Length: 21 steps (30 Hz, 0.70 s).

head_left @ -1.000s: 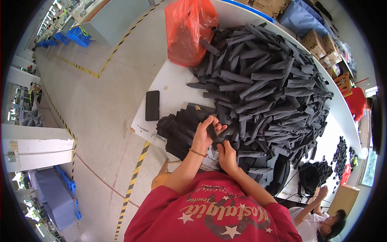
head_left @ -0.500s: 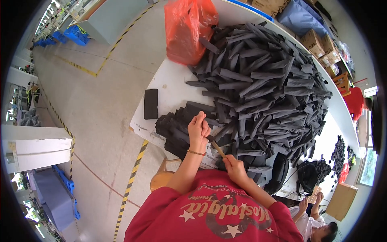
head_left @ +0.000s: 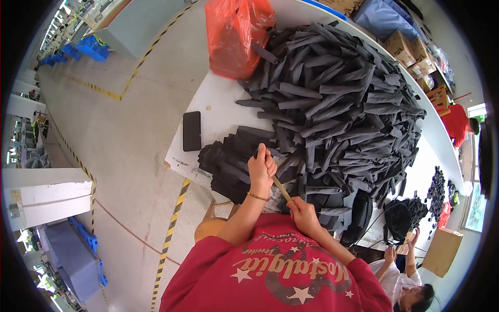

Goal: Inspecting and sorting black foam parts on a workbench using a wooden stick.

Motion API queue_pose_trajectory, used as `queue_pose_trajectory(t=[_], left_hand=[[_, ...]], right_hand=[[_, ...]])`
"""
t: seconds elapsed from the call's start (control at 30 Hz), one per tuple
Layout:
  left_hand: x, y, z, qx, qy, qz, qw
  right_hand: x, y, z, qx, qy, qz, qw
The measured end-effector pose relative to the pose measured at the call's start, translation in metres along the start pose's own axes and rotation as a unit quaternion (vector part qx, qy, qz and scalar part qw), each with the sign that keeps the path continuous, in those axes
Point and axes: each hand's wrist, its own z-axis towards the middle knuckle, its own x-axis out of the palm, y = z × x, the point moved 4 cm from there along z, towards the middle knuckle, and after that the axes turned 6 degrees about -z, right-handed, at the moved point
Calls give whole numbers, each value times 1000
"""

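My right hand [head_left: 304,215] is closed around the lower end of a flat light-brown stick [head_left: 281,188], which slants up and left in front of my chest. The stick's upper end runs to my left hand [head_left: 261,170], whose fingers are curled closed with the thumb up. A bit of dark fabric shows at that hand; most of what it grips is hidden. Just beyond, flattened dark grey fabric pieces [head_left: 224,160] lie layered at the table's near left corner. A large heap of rolled-looking dark grey fabric pieces [head_left: 338,104] spreads to the right.
On the white table [head_left: 218,99] lie a black phone [head_left: 192,131] and a red plastic bag [head_left: 236,39]. A black bag [head_left: 358,218] sits at the right. A wooden stool [head_left: 209,229] stands by my left arm. Another person's hands [head_left: 400,248] work at lower right.
My left hand has moved slightly right and down, over the stick's upper end, where dark fabric showed before. My right hand keeps its hold. The view has shifted slightly.
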Motion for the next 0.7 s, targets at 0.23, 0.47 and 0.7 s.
queue_pose_trajectory(t=[0.23, 0.47, 0.7], left_hand=[[-13, 12, 9, -63, 27, -23, 997], [14, 21, -14, -80, 175, -78, 978], [16, 18, -21, -6, 25, 52, 998]], right_hand=[[-14, 12, -12, -2, -3, -9, 1000], [-5, 3, 15, 92, 36, 151, 984], [4, 11, 22, 7, -44, 9, 999]])
